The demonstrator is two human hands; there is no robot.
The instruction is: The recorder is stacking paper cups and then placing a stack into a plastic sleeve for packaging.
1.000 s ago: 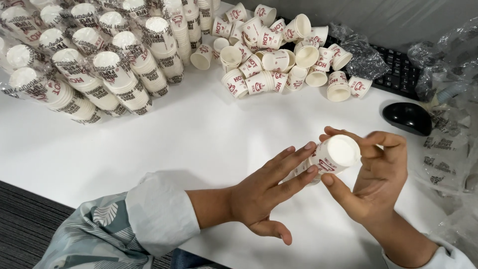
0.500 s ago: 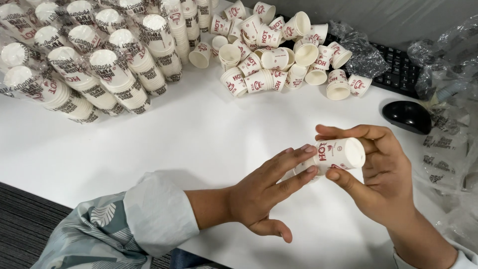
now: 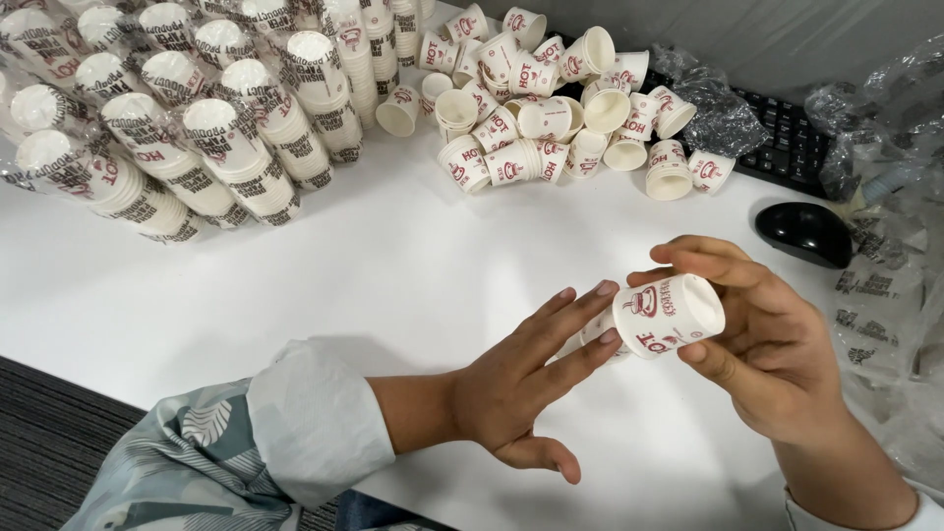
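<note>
— Near the front edge of the white tabletop point(image 3: 413, 285), the right hand point(image 3: 777, 364) grips a small paper cup point(image 3: 669, 315) lying on its side in the air, thumb below and fingers over the top. What could slip?

— That cup looks like the outer one of a short nested stack; a second rim peeks out at its left. The left hand point(image 3: 521, 383) is spread flat, grasping nothing, its fingertips point(image 3: 607, 288) just touching the cup's wall. I judge a push from those fingers could squash the thin paper, or pop the inner cup loose so it rolls.

— Rolls where?

— Toward the front edge, which runs just below the left sleeve point(image 3: 305, 423); past it is dark carpeted floor point(image 3: 59, 433).

— And room to move?

— Bare tabletop lies open to the left and ahead. On the right it is tighter: a black mouse point(image 3: 804, 232) sits near the right hand, with crinkled plastic bags point(image 3: 890, 295) beside it. A wide swing there may snag plastic.

— Farther back?

— Loose cups point(image 3: 551, 108) in a heap, bagged sleeves of stacked cups point(image 3: 187, 128) at far left, a keyboard point(image 3: 787, 147) behind. All well apart from the hands.
</note>
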